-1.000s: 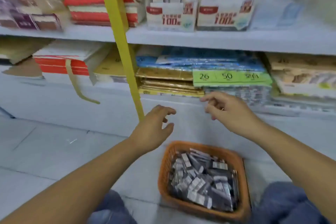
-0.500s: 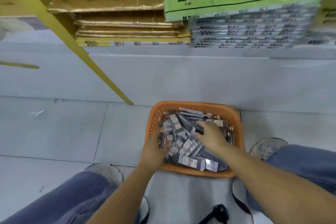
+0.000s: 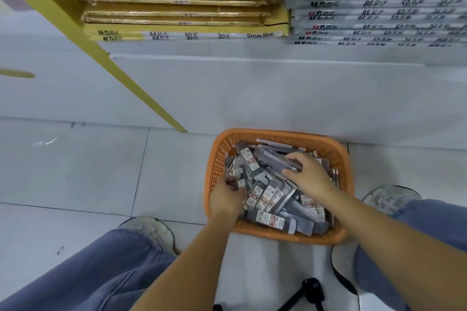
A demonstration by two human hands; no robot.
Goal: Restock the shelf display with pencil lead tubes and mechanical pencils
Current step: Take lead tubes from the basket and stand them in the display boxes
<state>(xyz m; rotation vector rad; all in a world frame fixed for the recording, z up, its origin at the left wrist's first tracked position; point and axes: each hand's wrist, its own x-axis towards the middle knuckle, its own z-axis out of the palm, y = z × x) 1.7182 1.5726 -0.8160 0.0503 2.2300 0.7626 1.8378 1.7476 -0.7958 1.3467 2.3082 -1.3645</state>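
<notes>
Pencil lead tubes (image 3: 267,197) lie at the foot of the white shelf (image 3: 252,88), which carries stacked paper packs (image 3: 177,7). The tubes are heaped in an orange basket (image 3: 214,166) standing on the tiled floor (image 3: 75,171) just beside the shelf base. Both hands are inside the basket. The right hand (image 3: 309,175) has its fingers (image 3: 293,156) and thumb curled round a long grey pack (image 3: 273,158) on top of the heap. The left hand (image 3: 226,199) is sunk among tubes by the left wall, fingers curled under; whether they hold one cannot be told.

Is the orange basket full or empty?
Full: grey pencil lead tubes are heaped nearly up to the rim of the orange basket.
</notes>
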